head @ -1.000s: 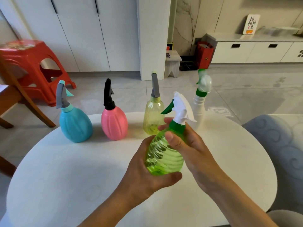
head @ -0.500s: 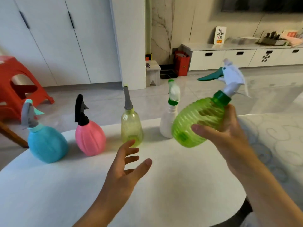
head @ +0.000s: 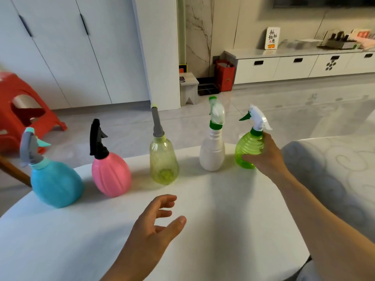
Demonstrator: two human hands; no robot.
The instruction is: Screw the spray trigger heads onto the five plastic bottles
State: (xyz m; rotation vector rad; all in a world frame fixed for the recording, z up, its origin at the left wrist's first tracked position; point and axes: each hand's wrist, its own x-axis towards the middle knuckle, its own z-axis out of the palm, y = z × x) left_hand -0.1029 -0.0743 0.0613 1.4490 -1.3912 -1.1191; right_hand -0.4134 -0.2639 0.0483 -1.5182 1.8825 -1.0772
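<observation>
Five spray bottles stand in a row along the far side of the white round table (head: 213,230), each with a trigger head on top. From left: a blue bottle (head: 55,182), a pink bottle (head: 110,174), a pale yellow bottle (head: 163,161), a white bottle (head: 212,152) and a bright green ribbed bottle (head: 248,148). My right hand (head: 265,155) grips the green bottle's body at the right end of the row, upright at the table's edge. My left hand (head: 154,226) hovers over the table's middle with fingers relaxed, holding nothing.
A grey patterned cushion seat (head: 332,179) lies just right of the table. A red plastic stool (head: 22,110) and a wooden chair leg (head: 12,171) stand at the left. Beyond are white cupboards, a small step stool (head: 188,88) and a low cabinet.
My right hand has carried the green bottle from tilted in the air down to the right end of the row, upright. My left hand, which let go of it earlier, stays open.
</observation>
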